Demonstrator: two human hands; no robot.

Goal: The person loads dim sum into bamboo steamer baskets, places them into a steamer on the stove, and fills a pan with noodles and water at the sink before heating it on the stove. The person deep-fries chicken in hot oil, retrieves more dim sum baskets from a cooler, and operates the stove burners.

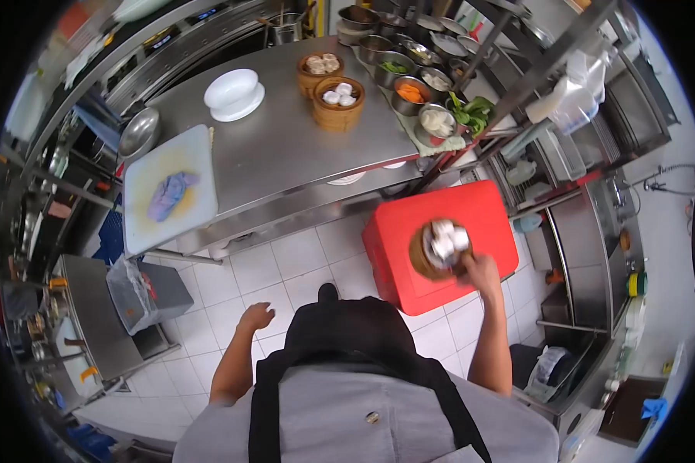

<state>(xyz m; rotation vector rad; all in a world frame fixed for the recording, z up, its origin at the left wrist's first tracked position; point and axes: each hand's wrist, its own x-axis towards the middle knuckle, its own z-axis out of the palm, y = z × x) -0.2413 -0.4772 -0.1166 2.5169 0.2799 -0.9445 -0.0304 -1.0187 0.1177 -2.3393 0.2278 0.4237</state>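
My right hand point(483, 275) grips the near right rim of a round bamboo steamer point(422, 255). Several white buns point(444, 241) sit in the steamer, slightly blurred. Below it is the flat top of a red box point(483, 212); whether the steamer touches it I cannot tell. Over the floor, apart from any object, my left hand point(257, 315) has its fingers loosely curled with nothing visible in them.
Ahead stands a steel table point(278, 154) with two more bamboo steamers point(337, 119), stacked white plates point(234, 96) and a cutting board point(139, 216) bearing a bluish cloth point(171, 194). Bowls of ingredients point(411, 94) line its right end. A lined grey bin point(162, 292) stands left.
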